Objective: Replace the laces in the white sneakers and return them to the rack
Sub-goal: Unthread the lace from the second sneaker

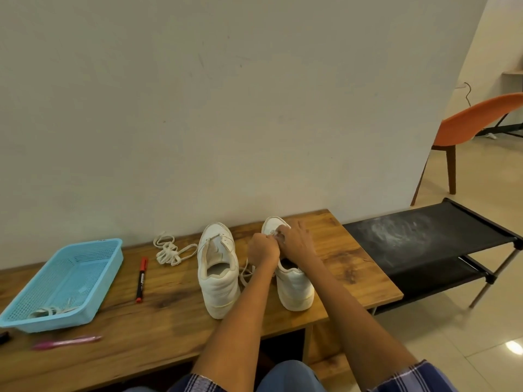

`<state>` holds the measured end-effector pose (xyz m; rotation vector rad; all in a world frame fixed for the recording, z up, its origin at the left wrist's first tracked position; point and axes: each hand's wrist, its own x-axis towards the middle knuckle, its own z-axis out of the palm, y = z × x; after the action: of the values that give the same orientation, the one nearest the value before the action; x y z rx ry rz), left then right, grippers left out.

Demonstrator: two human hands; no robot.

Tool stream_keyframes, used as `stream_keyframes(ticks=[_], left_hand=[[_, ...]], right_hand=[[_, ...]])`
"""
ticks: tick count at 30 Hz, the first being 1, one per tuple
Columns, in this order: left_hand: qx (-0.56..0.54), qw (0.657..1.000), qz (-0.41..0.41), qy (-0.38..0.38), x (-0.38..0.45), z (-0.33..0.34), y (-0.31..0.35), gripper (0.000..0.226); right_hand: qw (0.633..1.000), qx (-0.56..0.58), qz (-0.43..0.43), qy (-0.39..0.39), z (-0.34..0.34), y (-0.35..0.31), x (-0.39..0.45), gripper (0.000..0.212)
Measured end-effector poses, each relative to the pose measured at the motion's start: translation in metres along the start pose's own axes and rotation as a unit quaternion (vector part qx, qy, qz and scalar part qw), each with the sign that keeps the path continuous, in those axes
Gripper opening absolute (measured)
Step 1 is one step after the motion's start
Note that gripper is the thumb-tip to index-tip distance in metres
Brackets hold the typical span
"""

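Head view, lace (274, 233) pinched between both hands' fingers (278, 232), over right sneaker (294, 281)

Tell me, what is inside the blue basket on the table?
Inside the blue basket, a bundle of whitish laces lies at its near end. The rest shows only its perforated floor. The basket's near wall partly hides the laces.

A plain off-white wall (226, 94) rises behind a low wooden bench (158, 329). To its right, a black fabric shoe rack (418, 239) stands on glossy cream floor tiles (467, 321); an orange chair (475, 123) sits farther back.
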<state>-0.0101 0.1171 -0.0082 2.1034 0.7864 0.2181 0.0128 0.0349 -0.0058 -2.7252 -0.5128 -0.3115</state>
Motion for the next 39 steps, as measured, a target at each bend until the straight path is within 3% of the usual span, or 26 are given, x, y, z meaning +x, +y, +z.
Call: stream_keyframes(ticks=[6, 9, 11, 12, 14, 15, 16, 18, 21, 23, 24, 25, 26, 27, 28, 29, 30, 31, 33, 34, 35, 37, 39], left_hand=[[0.011, 1.0, 0.001, 0.007, 0.001, 0.001, -0.002, 0.031], [0.006, 1.0, 0.007, 0.006, 0.002, 0.001, -0.003, 0.031], [0.01, 1.0, 0.009, 0.005, 0.001, 0.0, -0.003, 0.033], [0.013, 1.0, 0.009, 0.004, 0.001, -0.001, -0.004, 0.033], [0.019, 1.0, 0.01, 0.002, 0.003, -0.002, -0.005, 0.035], [0.022, 1.0, 0.011, 0.001, 0.004, -0.002, -0.006, 0.035], [0.025, 1.0, 0.013, 0.0, 0.004, -0.003, -0.006, 0.035], [0.032, 0.999, 0.015, -0.001, 0.004, -0.004, -0.006, 0.035], [0.033, 0.999, 0.017, -0.002, 0.003, -0.004, -0.004, 0.034], [0.031, 0.999, 0.013, -0.002, 0.003, -0.004, -0.003, 0.032], [0.031, 0.999, 0.009, -0.003, 0.003, -0.005, -0.004, 0.032], [0.028, 1.0, 0.008, -0.005, 0.003, -0.005, -0.004, 0.033], [0.024, 1.0, 0.008, -0.007, 0.004, -0.005, -0.004, 0.034], [0.022, 1.0, 0.011, -0.01, 0.004, -0.005, -0.005, 0.035], [0.02, 1.0, 0.014, -0.012, 0.005, -0.005, -0.006, 0.036], [0.021, 1.0, 0.015, -0.012, 0.005, -0.005, -0.006, 0.036], [0.024, 1.0, 0.017, -0.01, 0.005, -0.006, -0.006, 0.035], [0.027, 0.999, 0.018, -0.009, 0.004, -0.006, -0.005, 0.035], [0.025, 0.999, 0.02, -0.01, 0.005, -0.005, -0.005, 0.035], [0.022, 1.0, 0.019, -0.011, 0.005, -0.004, -0.006, 0.035], [0.02, 1.0, 0.019, -0.012, 0.005, -0.004, -0.005, 0.034], [0.023, 1.0, 0.018, -0.011, 0.005, -0.005, -0.005, 0.033], [0.025, 0.999, 0.017, -0.01, 0.005, -0.005, -0.006, 0.034]], right_hand=[[0.998, 0.034, 0.008, 0.049, -0.001, 0.002, 0.001, 0.03], [1.0, 0.022, -0.013, 0.007, 0.001, 0.001, 0.001, 0.031], [0.998, 0.057, 0.001, 0.03, 0.002, 0.002, 0.003, 0.03], [0.985, 0.139, 0.042, 0.088, 0.001, 0.002, 0.003, 0.028], [0.901, 0.309, 0.195, 0.234, -0.007, 0.003, 0.001, 0.025], [0.855, 0.343, 0.254, 0.294, -0.009, 0.007, 0.0, 0.024], [0.846, 0.329, 0.278, 0.315, -0.011, 0.011, -0.001, 0.025], [0.901, 0.25, 0.232, 0.269, -0.014, 0.015, -0.002, 0.035], [0.982, 0.146, 0.052, 0.109, -0.009, 0.015, 0.002, 0.037], [0.999, 0.009, -0.019, -0.03, -0.002, 0.013, 0.007, 0.031], [0.998, -0.01, -0.018, -0.062, 0.0, 0.013, 0.008, 0.03], [0.999, 0.022, -0.001, -0.049, -0.001, 0.01, 0.007, 0.028], [0.991, 0.125, 0.036, 0.016, -0.004, 0.007, 0.005, 0.027], [0.947, 0.277, 0.114, 0.114, -0.01, 0.005, 0.005, 0.025], [0.86, 0.422, 0.212, 0.194, -0.016, 0.002, 0.006, 0.023], [0.782, 0.495, 0.285, 0.249, -0.021, 0.002, 0.007, 0.02], [0.765, 0.497, 0.312, 0.266, -0.026, 0.001, 0.008, 0.017], [0.814, 0.43, 0.3, 0.251, -0.028, 0.0, 0.01, 0.024], [0.933, 0.271, 0.176, 0.157, -0.026, -0.004, 0.008, 0.049], [0.972, 0.182, 0.113, 0.099, -0.024, -0.008, 0.006, 0.053], [0.994, 0.084, 0.06, 0.047, -0.021, -0.009, 0.006, 0.05], [0.995, -0.096, -0.009, -0.034, -0.011, -0.01, 0.006, 0.034], [0.996, -0.083, -0.003, -0.028, -0.009, -0.008, 0.007, 0.033]])
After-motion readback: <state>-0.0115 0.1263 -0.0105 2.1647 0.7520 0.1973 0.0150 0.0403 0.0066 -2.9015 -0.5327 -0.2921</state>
